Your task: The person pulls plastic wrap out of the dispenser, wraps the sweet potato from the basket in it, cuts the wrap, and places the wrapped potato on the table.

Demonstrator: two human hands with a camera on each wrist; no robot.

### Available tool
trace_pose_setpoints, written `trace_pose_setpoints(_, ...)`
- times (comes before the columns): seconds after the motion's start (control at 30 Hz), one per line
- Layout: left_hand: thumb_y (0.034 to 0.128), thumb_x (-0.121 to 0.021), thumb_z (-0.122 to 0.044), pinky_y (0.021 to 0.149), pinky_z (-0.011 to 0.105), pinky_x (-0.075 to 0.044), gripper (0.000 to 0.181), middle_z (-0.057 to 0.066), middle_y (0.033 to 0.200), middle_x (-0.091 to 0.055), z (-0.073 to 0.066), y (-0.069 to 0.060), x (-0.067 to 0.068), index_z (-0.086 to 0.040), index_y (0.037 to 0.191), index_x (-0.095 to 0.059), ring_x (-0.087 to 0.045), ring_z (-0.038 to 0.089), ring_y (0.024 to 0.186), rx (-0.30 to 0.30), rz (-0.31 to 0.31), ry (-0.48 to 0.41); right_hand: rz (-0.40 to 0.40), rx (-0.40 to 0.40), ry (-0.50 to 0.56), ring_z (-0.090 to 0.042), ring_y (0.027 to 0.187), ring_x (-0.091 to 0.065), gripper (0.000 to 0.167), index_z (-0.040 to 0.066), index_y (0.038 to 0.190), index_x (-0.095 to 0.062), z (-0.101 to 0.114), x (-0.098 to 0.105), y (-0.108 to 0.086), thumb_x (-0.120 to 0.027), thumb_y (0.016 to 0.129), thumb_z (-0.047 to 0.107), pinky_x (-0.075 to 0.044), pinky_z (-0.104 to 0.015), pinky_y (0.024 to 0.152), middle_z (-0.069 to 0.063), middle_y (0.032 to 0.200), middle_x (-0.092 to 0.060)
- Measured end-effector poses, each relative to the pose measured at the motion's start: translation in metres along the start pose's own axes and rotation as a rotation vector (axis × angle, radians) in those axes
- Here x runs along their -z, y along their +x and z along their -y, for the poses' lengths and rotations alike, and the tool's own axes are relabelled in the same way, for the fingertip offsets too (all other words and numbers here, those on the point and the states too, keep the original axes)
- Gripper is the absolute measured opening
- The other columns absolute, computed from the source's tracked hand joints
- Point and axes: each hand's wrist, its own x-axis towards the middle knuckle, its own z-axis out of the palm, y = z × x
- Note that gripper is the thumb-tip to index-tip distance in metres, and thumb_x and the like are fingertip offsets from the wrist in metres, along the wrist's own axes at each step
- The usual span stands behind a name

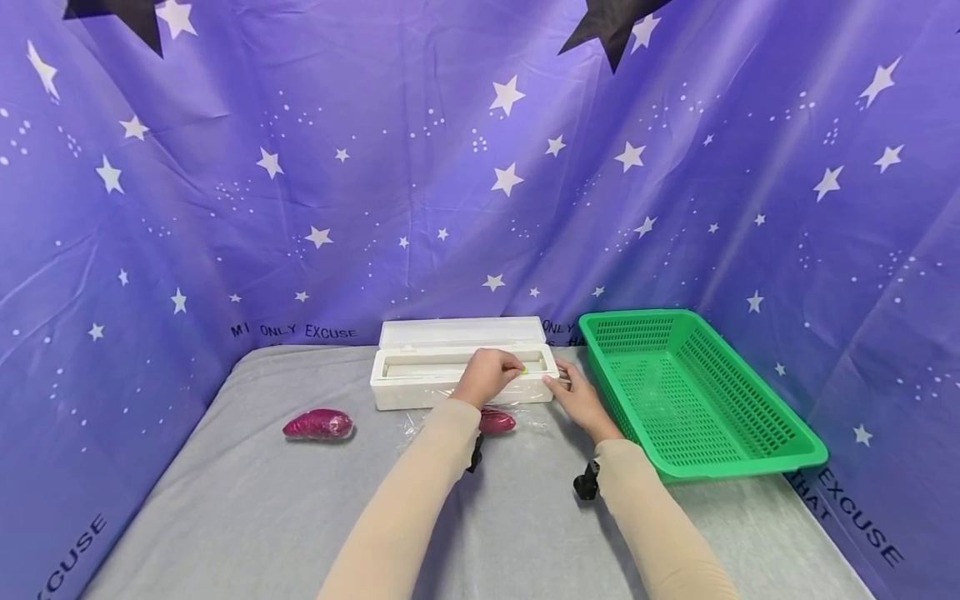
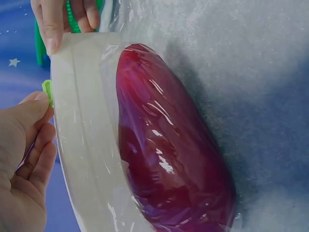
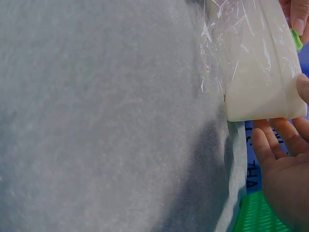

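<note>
A white cling film dispenser [image 1: 420,396] with its lid raised stands at the back of the table. My left hand [image 1: 487,379] pinches a small green slide cutter [image 2: 47,89] on the dispenser's edge, toward its right end. My right hand [image 1: 583,407] holds that right end, thumb on the front and fingers against the end face. Clear cling film [image 3: 210,63] hangs down the dispenser's front. Against the front lies a purple-red sweet potato [image 2: 169,140] with film over it, partly hidden by my left arm in the head view.
A second purple-red sweet potato [image 1: 318,424], shiny with film, lies on the grey cloth to the left. On the right stands a green perforated basket [image 1: 738,473], close to my right hand. A purple star-patterned curtain [image 1: 450,167] encloses the table.
</note>
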Motion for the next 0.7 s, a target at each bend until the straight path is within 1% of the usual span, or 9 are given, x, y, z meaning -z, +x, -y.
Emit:
trace_pose_setpoints(0.2, 0.0907, -0.075, -0.011, 0.081, 0.021, -0.054, 0.008, 0.000, 0.093, -0.076, -0.004, 0.006, -0.007, -0.011, 0.096, -0.081, -0.071, 0.012, 0.087, -0.040, 0.012, 0.009, -0.005, 0.005, -0.010, -0.042, 0.119, -0.058, 0.058, -0.002, 0.150, -0.036, 0.001, 0.000, -0.001, -0.059, 0.103, 0.022, -0.051, -0.048, 0.095, -0.029, 0.136, -0.055)
trace_pose_setpoints(0.4, 0.0892, -0.076, -0.008, 0.081, 0.020, -0.053, 0.008, -0.002, 0.092, -0.076, -0.004, 0.009, -0.014, -0.011, 0.095, -0.081, -0.071, 0.012, 0.088, -0.074, -0.015, 0.033, -0.004, 0.019, 0.009, -0.043, 0.118, -0.058, 0.057, -0.001, 0.150, -0.037, 0.003, -0.001, -0.002, -0.059, 0.103, 0.021, -0.051, -0.049, 0.095, -0.030, 0.135, -0.055)
trace_pose_setpoints(0.63, 0.0897, -0.076, -0.010, 0.084, 0.020, -0.052, 0.008, -0.002, 0.094, -0.076, -0.010, 0.012, -0.016, -0.012, 0.096, -0.081, -0.071, 0.012, 0.089, -0.070, -0.003, 0.057, -0.012, 0.014, 0.005, -0.043, 0.117, -0.059, 0.057, -0.001, 0.150, -0.038, 0.002, 0.000, -0.003, -0.060, 0.103, 0.021, -0.051, -0.048, 0.094, -0.029, 0.134, -0.055)
trace_pose_setpoints(0.7, 0.0896, -0.076, -0.009, 0.084, 0.020, -0.052, 0.008, -0.002, 0.094, -0.076, -0.011, 0.012, -0.017, -0.011, 0.096, -0.081, -0.071, 0.012, 0.089, -0.076, -0.006, 0.061, -0.012, 0.013, 0.002, -0.042, 0.117, -0.059, 0.057, -0.001, 0.150, -0.038, 0.002, 0.000, -0.003, -0.060, 0.103, 0.021, -0.051, -0.048, 0.094, -0.029, 0.134, -0.056)
